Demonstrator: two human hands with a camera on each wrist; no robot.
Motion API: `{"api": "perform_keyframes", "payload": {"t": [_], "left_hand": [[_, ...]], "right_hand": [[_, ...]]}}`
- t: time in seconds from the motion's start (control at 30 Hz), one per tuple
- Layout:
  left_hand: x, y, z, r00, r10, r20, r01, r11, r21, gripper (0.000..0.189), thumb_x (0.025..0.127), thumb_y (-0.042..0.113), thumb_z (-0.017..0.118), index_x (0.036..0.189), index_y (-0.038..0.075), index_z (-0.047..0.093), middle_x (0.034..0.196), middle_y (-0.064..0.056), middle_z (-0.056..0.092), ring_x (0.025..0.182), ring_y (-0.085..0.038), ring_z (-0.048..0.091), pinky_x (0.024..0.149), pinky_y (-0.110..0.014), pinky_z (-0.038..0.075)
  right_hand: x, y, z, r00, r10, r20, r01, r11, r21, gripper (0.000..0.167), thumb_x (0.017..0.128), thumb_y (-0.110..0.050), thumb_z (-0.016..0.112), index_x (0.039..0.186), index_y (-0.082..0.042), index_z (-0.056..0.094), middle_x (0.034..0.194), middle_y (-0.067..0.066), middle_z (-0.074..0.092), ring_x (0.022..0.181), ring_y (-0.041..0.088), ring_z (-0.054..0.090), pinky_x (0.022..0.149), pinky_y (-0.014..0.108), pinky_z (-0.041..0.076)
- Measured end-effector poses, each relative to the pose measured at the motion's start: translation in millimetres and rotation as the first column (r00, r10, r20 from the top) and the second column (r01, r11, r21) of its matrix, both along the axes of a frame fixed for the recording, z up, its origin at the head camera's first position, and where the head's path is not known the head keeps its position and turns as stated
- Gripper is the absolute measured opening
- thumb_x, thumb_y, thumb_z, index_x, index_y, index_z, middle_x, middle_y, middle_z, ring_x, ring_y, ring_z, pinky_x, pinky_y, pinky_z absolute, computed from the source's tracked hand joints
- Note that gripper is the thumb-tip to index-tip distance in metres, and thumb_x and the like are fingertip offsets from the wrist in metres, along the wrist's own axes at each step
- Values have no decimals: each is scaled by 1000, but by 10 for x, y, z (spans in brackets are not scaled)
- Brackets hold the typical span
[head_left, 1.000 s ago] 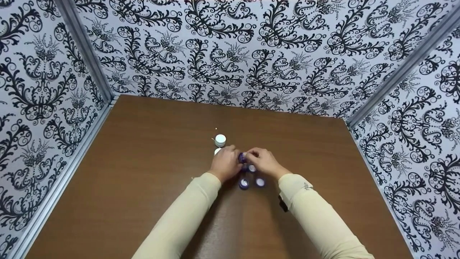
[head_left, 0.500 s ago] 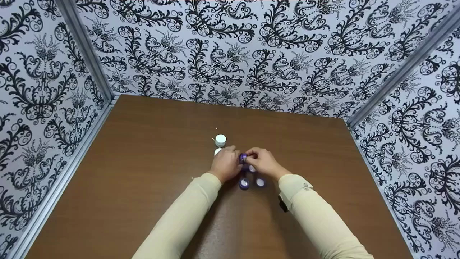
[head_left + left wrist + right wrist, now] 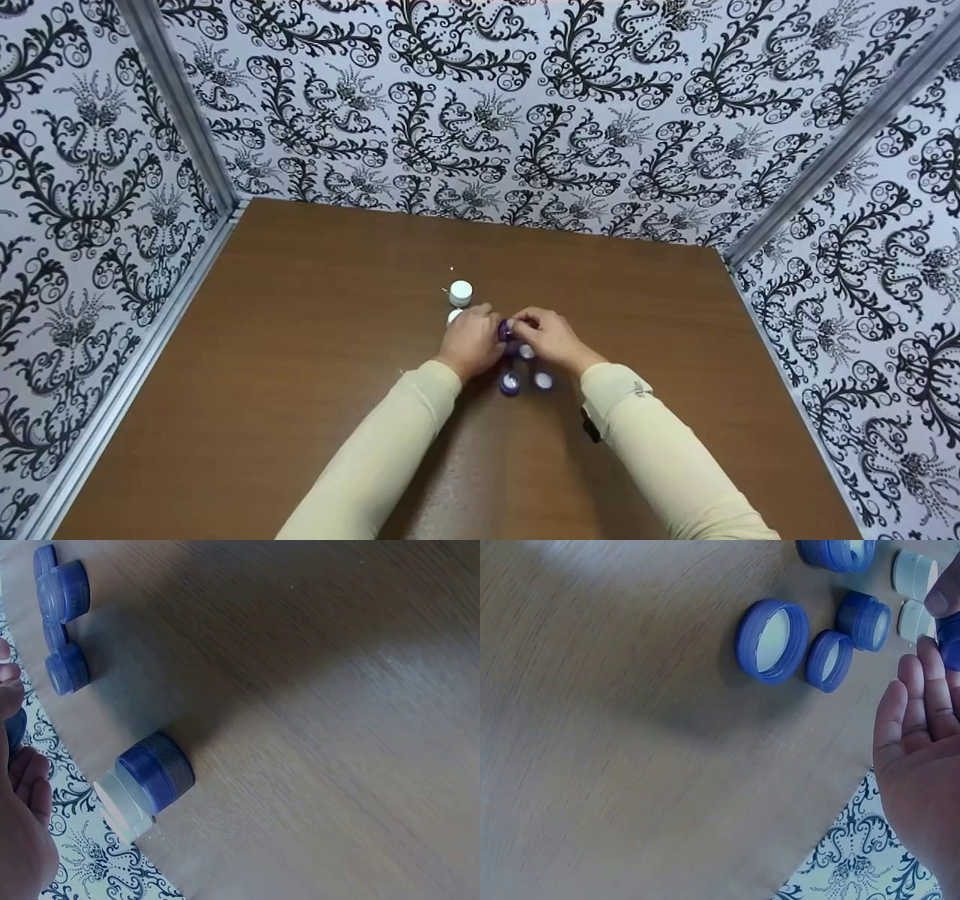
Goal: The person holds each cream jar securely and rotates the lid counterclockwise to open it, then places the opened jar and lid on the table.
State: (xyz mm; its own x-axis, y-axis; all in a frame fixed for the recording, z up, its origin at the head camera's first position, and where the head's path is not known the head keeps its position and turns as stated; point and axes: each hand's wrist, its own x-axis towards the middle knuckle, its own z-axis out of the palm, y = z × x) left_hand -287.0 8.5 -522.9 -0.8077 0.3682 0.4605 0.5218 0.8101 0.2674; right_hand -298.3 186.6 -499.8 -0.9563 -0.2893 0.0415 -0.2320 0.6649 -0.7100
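Two purple jars stand uncovered at the near side of the group, and that much looks done to us. Nearest on the tabletop (image 3: 300, 337) is the first purple jar (image 3: 510, 384), its round lid (image 3: 543, 381) lying just to its right with the pale inside showing. A little farther off we see the second purple jar (image 3: 862, 621), with the smaller lid (image 3: 830, 661) just to its right, also inside out.

Beyond these, the third purple jar (image 3: 504, 330) is up between the two hands, and we take it to be the step in hand. Our left hand (image 3: 471, 337) grips its side, while our right hand (image 3: 551, 337) has thumb and fingertips pinched at its top; whether a lid or something smaller is there as well, we cannot make out.

Farthest off, to the left, come two white jars: the nearer white jar (image 3: 454, 316), partly behind the left hand, and the farther white jar (image 3: 461, 293). Both look covered and neither is being worked on, so we judge them, along with finishing the held jar, to be what may be left.
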Motion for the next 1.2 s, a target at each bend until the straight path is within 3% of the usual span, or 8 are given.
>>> {"api": "perform_keyframes", "payload": {"t": [0.27, 0.57, 0.9, 1.07, 1.2], "left_hand": [[-13, 4, 2, 1000, 2, 5, -2, 1000, -11, 25, 73, 24, 82, 87, 7, 71, 82, -5, 59, 79, -27, 65, 74, -41, 53], [-6, -10, -2, 1000, -27, -4, 27, 1000, -7, 23, 73, 22, 80, 88, 7, 71, 81, -4, 58, 78, -26, 63, 74, -39, 52], [-8, -13, 0, 999, -38, -21, 39, 999, 9, 23, 72, 21, 80, 89, 7, 72, 81, -5, 58, 77, -27, 63, 73, -40, 52], [-11, -12, 6, 999, -32, -26, 32, 999, 6, 23, 73, 21, 80, 88, 7, 71, 81, -5, 58, 77, -27, 63, 72, -41, 52], [-10, -14, 18, 1000, -27, -9, 27, 1000, 6, 24, 73, 22, 81, 90, 7, 72, 82, -5, 59, 78, -27, 64, 73, -41, 52]], "right_hand": [[-1, 6, -8, 1000, -2, 9, 2, 1000, 19, 26, 98, -31, 61, 100, -7, 73, 83, -1, 67, 82, 21, 62, 78, 37, 48], [19, -11, 17, 1000, 15, 15, -15, 1000, -1, 16, 91, -16, 68, 102, -6, 72, 94, 2, 70, 86, 19, 63, 81, 36, 49], [18, -14, 18, 1000, 8, -2, -8, 1000, -7, 16, 90, -15, 68, 102, -6, 72, 94, 3, 71, 88, 20, 64, 83, 38, 49], [13, -7, 17, 1000, -1, -7, 1, 1000, -11, 20, 94, -23, 64, 103, -7, 72, 94, 2, 70, 89, 22, 63, 84, 39, 49], [20, -1, 31, 1000, -9, 24, 9, 1000, -12, 31, 99, -34, 60, 99, -6, 72, 86, 5, 68, 81, 20, 61, 77, 36, 48]]}}
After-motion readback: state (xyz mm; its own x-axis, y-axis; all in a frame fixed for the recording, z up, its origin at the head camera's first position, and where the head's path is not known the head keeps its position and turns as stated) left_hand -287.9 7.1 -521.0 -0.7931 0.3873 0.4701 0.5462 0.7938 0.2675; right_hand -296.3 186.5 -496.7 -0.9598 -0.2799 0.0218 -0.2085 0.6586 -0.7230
